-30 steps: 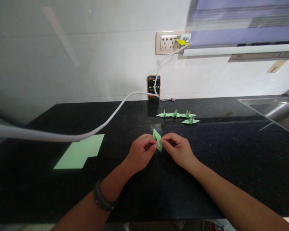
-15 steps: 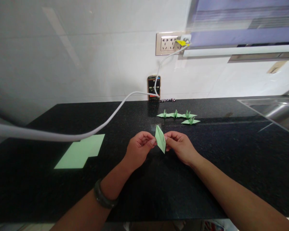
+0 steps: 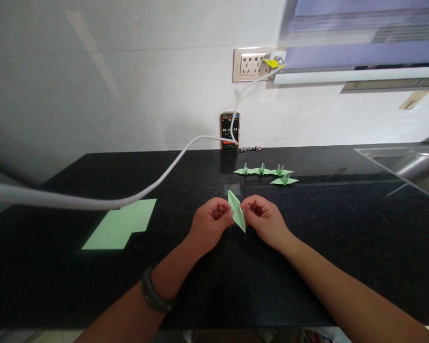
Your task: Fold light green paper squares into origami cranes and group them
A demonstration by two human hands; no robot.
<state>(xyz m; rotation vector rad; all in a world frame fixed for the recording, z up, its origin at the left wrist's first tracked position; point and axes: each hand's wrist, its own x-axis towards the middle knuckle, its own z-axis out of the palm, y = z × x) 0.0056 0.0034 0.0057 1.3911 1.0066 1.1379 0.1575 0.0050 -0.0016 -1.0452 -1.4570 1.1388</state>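
Observation:
Between my two hands, above the black countertop, is a pale green folded paper, a narrow diamond tilted with its lower tip towards me. My left hand pinches its left edge between thumb and fingers. On the opposite edge, the thumb and curled fingers of my right hand grip the same paper. Beyond the hands stand several folded green paper cranes, most in a row and one crane slightly nearer. Flat green paper sheets lie overlapping to the left.
A phone showing a timer leans on the tiled wall, a beaded strap beside it. From the wall socket a white cable crosses in front towards the left. A metal sink lies at the right.
The folded paper has tilted a little, its upper tip shifting left and down. My right fingers have moved slightly up along its edge. Both hands keep their hold.

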